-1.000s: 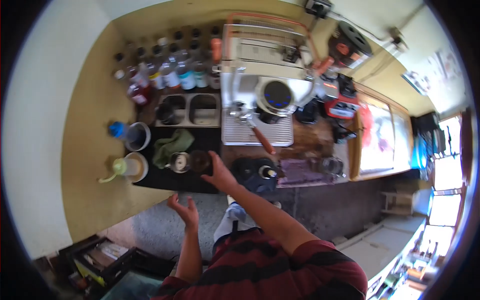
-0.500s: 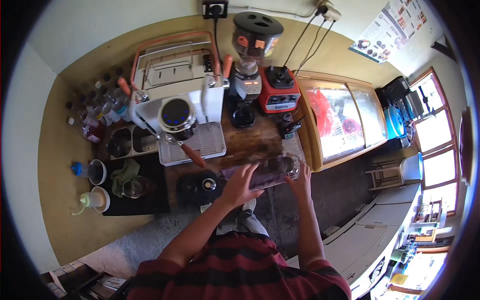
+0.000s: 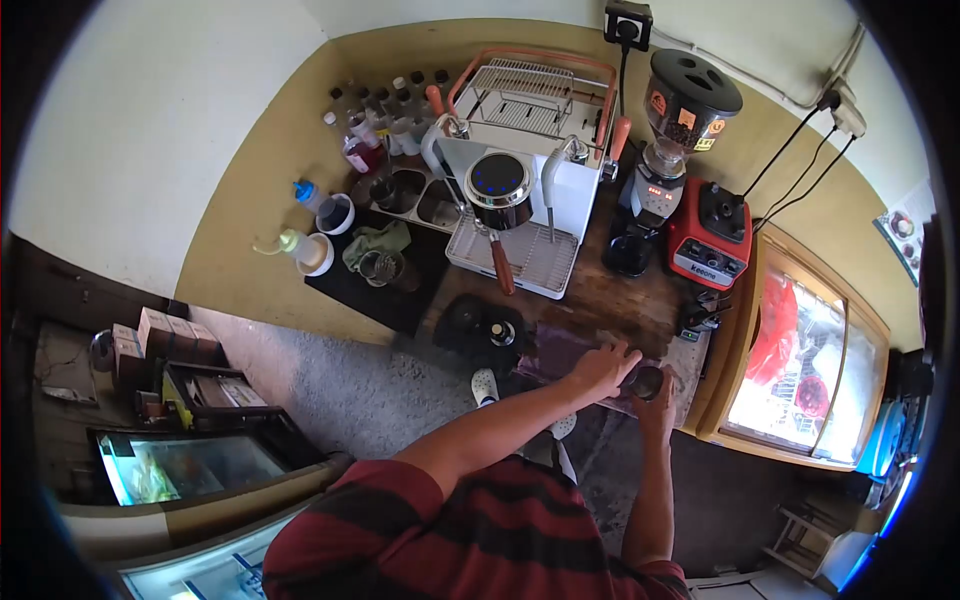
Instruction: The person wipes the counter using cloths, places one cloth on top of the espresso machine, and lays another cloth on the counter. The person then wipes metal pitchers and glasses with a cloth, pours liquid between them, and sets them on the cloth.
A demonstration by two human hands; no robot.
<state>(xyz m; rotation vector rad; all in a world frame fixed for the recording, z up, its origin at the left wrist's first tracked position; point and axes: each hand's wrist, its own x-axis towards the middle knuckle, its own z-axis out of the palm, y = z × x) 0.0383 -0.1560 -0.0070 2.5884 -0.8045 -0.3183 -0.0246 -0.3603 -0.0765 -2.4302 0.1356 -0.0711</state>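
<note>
A small dark glass is over the front right of the wooden counter, between my two hands. My right hand is closed around its near right side. My left hand is beside it on the left, fingers stretched out toward the rim; whether they touch the glass is unclear. A purplish cloth or mat lies on the counter left of my left hand. Further left, a tamper stands on a black mat.
A white espresso machine with a wooden-handled portafilter stands behind. To its right are a coffee grinder, a red blender base and a wood-framed display case. Glass jug, sauce bottles and syrup bottles are left.
The view has swung left, so the counter items sit further right. My hands have come closer together around the glass, and my left hand's fingers are less spread.
</note>
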